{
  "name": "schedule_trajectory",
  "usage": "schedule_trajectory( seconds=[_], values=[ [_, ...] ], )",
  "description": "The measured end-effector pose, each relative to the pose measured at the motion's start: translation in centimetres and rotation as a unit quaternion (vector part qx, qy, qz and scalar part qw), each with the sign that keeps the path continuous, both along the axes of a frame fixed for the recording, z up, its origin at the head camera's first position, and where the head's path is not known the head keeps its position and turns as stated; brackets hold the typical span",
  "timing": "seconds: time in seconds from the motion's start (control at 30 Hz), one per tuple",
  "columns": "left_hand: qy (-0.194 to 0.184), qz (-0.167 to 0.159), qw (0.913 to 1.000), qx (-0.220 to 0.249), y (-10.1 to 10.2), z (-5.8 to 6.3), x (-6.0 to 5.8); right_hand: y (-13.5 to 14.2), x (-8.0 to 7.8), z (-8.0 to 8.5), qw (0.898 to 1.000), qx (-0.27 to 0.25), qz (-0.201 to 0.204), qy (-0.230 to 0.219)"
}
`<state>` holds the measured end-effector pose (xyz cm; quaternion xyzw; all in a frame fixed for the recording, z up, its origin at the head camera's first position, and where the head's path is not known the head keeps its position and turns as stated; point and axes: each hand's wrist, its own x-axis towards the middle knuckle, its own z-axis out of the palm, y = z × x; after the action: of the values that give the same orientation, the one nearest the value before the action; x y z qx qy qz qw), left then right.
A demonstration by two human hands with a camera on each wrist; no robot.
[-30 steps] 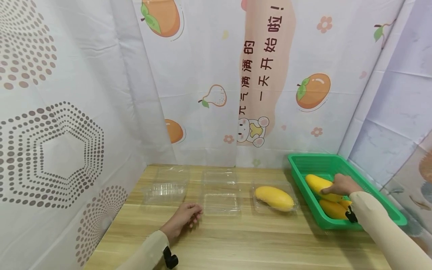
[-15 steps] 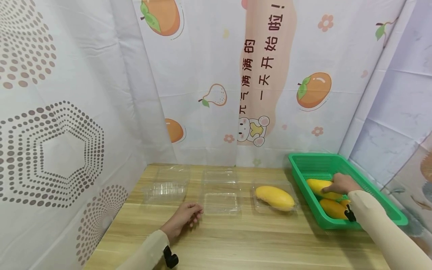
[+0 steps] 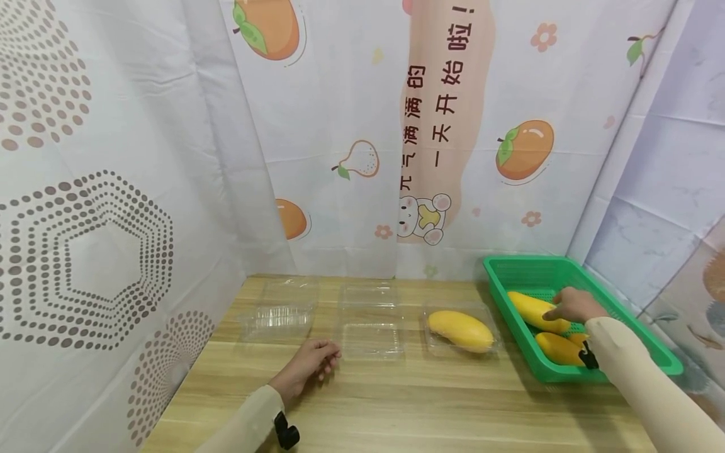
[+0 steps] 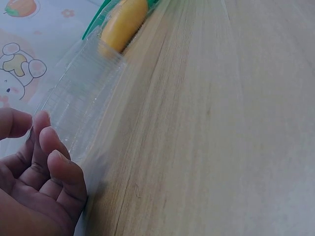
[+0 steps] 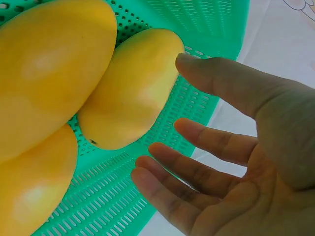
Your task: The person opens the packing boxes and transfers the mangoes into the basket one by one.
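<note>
My right hand [image 3: 576, 306] is over the green basket, beside a yellow mango [image 3: 535, 311]. In the right wrist view its fingers are spread and relaxed, with the thumb tip at the edge of a mango [image 5: 133, 88]; whether it touches cannot be told. More mangoes [image 3: 559, 349] lie in the basket, partly hidden by the right sleeve. My left hand [image 3: 313, 363] rests on the table, loosely curled around nothing, just in front of a clear plastic clamshell box [image 3: 370, 341]. Another mango [image 3: 461, 331] lies in a clear box at the right.
The green basket [image 3: 512, 336] stands at the table's right end, against the curtain. A further clear plastic box [image 3: 277, 322] lies with its lid raised at the left. Printed curtains [image 3: 340, 251] close off the back and sides of the wooden table [image 3: 408, 402].
In the basket, the mango by my right hand has shifted slightly left, and more of it shows. The right hand has moved a little. My left hand stays where it was.
</note>
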<state>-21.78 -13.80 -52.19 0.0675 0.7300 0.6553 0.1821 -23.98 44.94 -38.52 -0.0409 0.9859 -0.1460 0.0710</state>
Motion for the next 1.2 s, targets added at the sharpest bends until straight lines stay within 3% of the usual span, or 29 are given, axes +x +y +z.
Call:
schedule_trajectory(
  seconds=[0.4,0.77,1.2],
  values=[
    [-0.005,0.007,1.0,0.001,0.0,-0.3,-0.1,-1.4,0.1,0.4,0.999,-0.016,0.008,0.049],
    [-0.009,0.009,0.9999,0.004,0.1,-0.4,-0.2,-5.2,-0.1,0.9,0.992,-0.034,0.037,0.118],
    [-0.007,0.008,0.9999,0.006,0.1,-0.2,-0.1,-9.7,0.6,1.5,0.985,-0.055,0.068,0.146]
  ],
)
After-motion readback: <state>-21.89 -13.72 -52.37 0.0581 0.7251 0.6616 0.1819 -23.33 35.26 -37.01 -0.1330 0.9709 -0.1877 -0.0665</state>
